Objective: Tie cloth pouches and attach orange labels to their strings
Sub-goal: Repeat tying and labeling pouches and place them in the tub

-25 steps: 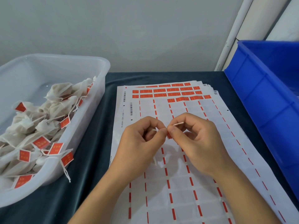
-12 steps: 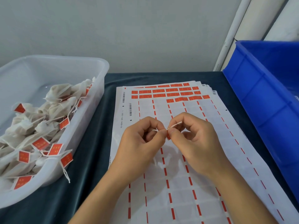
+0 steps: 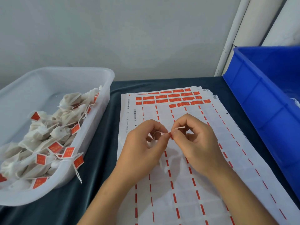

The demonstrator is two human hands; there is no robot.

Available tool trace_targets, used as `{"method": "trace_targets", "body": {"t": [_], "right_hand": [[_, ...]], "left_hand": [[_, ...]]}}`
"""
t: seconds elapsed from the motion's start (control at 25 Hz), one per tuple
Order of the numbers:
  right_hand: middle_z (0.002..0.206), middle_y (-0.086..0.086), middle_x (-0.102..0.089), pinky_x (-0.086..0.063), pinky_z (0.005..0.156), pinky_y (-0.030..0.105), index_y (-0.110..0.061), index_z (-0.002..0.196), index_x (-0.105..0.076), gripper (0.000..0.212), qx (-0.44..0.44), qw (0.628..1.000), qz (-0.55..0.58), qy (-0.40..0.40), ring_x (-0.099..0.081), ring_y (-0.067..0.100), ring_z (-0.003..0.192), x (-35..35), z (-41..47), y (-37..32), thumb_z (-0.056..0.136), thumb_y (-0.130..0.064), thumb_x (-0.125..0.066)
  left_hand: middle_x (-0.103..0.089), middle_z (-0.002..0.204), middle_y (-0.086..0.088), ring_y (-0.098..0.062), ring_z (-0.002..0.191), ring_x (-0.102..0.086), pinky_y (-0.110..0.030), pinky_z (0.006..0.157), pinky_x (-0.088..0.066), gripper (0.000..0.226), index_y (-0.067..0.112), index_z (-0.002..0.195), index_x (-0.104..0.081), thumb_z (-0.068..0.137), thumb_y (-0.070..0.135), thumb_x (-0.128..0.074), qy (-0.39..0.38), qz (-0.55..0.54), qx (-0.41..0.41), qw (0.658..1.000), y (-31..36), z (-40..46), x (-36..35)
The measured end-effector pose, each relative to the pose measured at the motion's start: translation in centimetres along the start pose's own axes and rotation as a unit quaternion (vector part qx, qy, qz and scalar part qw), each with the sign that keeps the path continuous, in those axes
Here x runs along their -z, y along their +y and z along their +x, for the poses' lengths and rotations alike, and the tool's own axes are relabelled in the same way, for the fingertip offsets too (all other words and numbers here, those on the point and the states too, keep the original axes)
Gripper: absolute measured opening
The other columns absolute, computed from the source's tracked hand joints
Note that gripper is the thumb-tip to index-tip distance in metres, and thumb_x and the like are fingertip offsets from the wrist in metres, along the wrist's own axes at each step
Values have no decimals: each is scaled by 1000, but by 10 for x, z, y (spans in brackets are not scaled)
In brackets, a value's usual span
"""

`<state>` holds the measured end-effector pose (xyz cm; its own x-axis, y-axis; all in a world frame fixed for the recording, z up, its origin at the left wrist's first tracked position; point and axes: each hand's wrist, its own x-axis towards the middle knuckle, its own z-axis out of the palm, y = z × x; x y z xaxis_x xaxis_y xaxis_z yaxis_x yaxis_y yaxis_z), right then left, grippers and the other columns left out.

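Pinching the white string and a small orange label, the right hand is staying almost unmoved; the left hand is still gripping the string opposite; folding seems barely advanced.

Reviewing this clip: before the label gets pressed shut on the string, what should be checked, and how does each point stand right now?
1. String held by both hands: ok; left hand and right hand pinch it.
2. Orange label at the fingertips: ok, a small orange edge shows.
3. Label folded squarely over the string: cannot tell, fingers cover it.
4. Pouch tied: cannot tell, it is hidden under the hands.
5. Unused labels left on the label sheet: ok, rows remain at its far end.
6. Room in the white tub for finished pouches: ok.
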<state>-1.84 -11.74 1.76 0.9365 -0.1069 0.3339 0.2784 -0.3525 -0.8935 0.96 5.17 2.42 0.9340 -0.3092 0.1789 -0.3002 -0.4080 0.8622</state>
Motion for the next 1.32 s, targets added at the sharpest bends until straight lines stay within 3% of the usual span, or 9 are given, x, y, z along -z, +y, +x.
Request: {"method": "trace_targets", "body": {"t": [0.08, 0.2, 0.32, 0.48, 0.68, 0.84, 1.0, 1.16, 1.32], "right_hand": [[83, -11, -66, -55, 67, 17, -28, 88, -64, 4, 3, 1000, 0, 22, -64, 15, 85, -1, -1, 1, 91, -26, -63], [86, -13, -67, -55, 67, 15, -30, 93, -64, 5, -1, 999, -3, 34, -66, 12, 86, -4, -2, 2, 95, -26, -66], [93, -21, -68, -53, 71, 10, -34, 96, -61, 11, -17, 1000, -23, 11, -67, 4, 94, -8, -3, 1, 97, -25, -68], [102, -26, -68, -53, 73, 7, -49, 111, -55, 25, -1, 995, -52, -83, -66, 1, 99, -10, -7, -13, 93, -39, -68], [121, -55, -46, -47, 58, 2, -75, 129, -36, 52, 50, 966, -123, -221, -44, -25, 114, -27, -4, -52, 81, -69, -56], [134, -63, -23, -32, 86, 11, -79, 136, -23, 59, 152, 917, -182, -321, -14, -39, 123, -58, 4, -89, 90, -65, -57], [154, -45, -17, -22, 111, 20, -66, 147, -20, 66, 234, 883, -217, -343, -16, -22, 139, -101, 6, -112, 95, -49, -56], [157, -30, -30, -23, 118, 26, -50, 150, -30, 59, 263, 874, -248, -326, -20, -5, 146, -119, 6, -111, 98, -38, -56], [153, -26, -39, -32, 118, 31, -45, 149, -36, 56, 266, 874, -254, -319, -26, -2, 145, -122, 7, -108, 97, -36, -56]], "left_hand": [[-64, 101, 25, 2, 100, -62, -17, 80, -54, 12, 44, 106, -62, 96, 42, -69, -14, 87, 18, 996, 0, -1, 11], [-55, 108, 28, 3, 95, -60, -13, 74, -49, 21, 53, 115, -54, 96, 59, -61, -75, 231, 59, 968, 3, -4, 26], [-58, 101, 25, 2, 86, -62, -12, 71, -50, 16, 51, 113, -57, 99, 56, -60, -66, 263, 66, 960, 12, -10, 37], [-65, 94, 25, 2, 84, -66, -11, 68, -51, 9, 43, 106, -66, 98, 44, -68, 13, 222, 33, 974, 35, -24, 61], [-72, 89, 20, 0, 85, -70, -17, 77, -55, 2, 37, 98, -71, 96, 36, -72, 156, 203, -65, 964, 53, -35, 124], [-71, 86, 17, -4, 80, -69, -18, 72, -53, 7, 28, 96, -71, 95, 22, -76, 263, 243, -67, 931, 46, -29, 171], [-68, 94, 9, -12, 82, -64, -36, 79, -56, 9, 20, 103, -71, 95, 17, -72, 269, 307, -27, 913, 26, -15, 193], [-64, 88, 8, -12, 78, -59, -30, 73, -52, 6, 19, 100, -69, 96, 21, -73, 196, 353, -5, 915, 14, -18, 189], [-65, 90, 10, -11, 82, -63, -34, 75, -55, 11, 23, 102, -68, 94, 27, -73, 127, 348, 25, 928, 19, -27, 192]]}}
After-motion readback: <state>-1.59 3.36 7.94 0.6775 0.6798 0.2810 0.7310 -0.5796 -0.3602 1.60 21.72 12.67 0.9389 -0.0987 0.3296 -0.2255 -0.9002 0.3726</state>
